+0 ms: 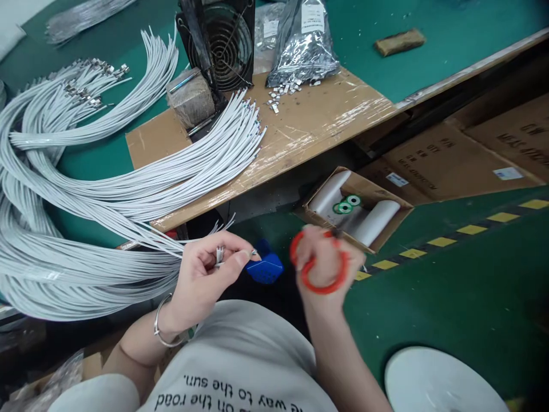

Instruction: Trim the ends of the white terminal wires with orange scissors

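Left hand (206,277): closed in a pinch, thumb and forefinger on the tips of a few thin white insulated cables (141,260); a small metal piece shows at the pinch, too small to make out; thin silver bangle (160,336) on the wrist.

Right hand (326,257): fist closed through the loops of a red-orange plastic-handled tool (318,289); blurred, working end hidden; just right of the left hand, not touching it.

The held cables run left into the large looped bundle of white cables (107,189), which covers most of the left bench and overhangs its near edge; a second fan of cable ends lies across the brown taped cardboard sheet (317,123), stopping short of its front edge.

On the cardboard's far side: black wire-grilled fan (227,48), silver foil bag of metal clips (302,54), loose metal clips (281,94) spilled beside it; the right half of the sheet is bare.

Below the bench edge: open brown cardboard box (392,220) holding white rolls (377,220) and green tape rings (348,204), just beyond the right hand; blue perforated plastic object (266,269) between and under both hands.

Right side: green floor (450,286) with a yellow-black stripe, open and unobstructed; white round disc (437,383) at the lower right corner.
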`<state>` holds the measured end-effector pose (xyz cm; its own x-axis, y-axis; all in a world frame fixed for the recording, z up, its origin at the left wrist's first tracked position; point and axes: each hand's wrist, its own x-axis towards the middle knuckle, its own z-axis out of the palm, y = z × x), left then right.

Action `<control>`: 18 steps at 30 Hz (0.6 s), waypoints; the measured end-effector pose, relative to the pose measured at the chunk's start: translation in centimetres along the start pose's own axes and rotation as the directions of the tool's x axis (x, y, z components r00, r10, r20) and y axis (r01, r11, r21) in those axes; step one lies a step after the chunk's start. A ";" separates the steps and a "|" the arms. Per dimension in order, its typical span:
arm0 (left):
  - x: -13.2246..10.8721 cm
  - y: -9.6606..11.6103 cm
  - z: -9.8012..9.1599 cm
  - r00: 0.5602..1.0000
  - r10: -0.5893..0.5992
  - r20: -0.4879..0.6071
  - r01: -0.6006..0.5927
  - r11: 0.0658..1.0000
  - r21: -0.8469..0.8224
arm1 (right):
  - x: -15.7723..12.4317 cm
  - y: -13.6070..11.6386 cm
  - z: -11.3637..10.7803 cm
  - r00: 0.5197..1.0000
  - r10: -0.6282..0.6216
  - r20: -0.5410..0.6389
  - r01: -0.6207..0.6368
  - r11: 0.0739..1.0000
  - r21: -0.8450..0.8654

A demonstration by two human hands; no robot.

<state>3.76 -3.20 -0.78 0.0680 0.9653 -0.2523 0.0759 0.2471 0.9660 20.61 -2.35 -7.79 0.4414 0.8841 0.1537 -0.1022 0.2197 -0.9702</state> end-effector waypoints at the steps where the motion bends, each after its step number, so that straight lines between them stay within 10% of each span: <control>1: 0.0 -0.1 -0.1 1.000 -0.011 0.000 0.011 1.000 -0.010 | 0.6 0.2 -0.5 0.996 0.031 -0.088 -0.029 0.999 0.025; 11: 0.5 0.4 0.0 0.998 -0.027 0.051 0.031 0.995 -0.091 | 0.0 -0.4 -1.4 0.904 -0.028 0.426 0.130 0.969 -0.212; 18: 0.5 0.6 -0.1 0.997 -0.023 0.070 0.032 0.992 -0.125 | 0.1 -1.1 -1.4 0.848 -0.064 0.526 0.226 0.942 -0.249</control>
<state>3.74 -2.54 -0.28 0.1360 0.9509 -0.2780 -0.0473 0.2865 0.9569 22.03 -3.08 -6.99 -0.0876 0.9526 0.2913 0.2249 0.3038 -0.9258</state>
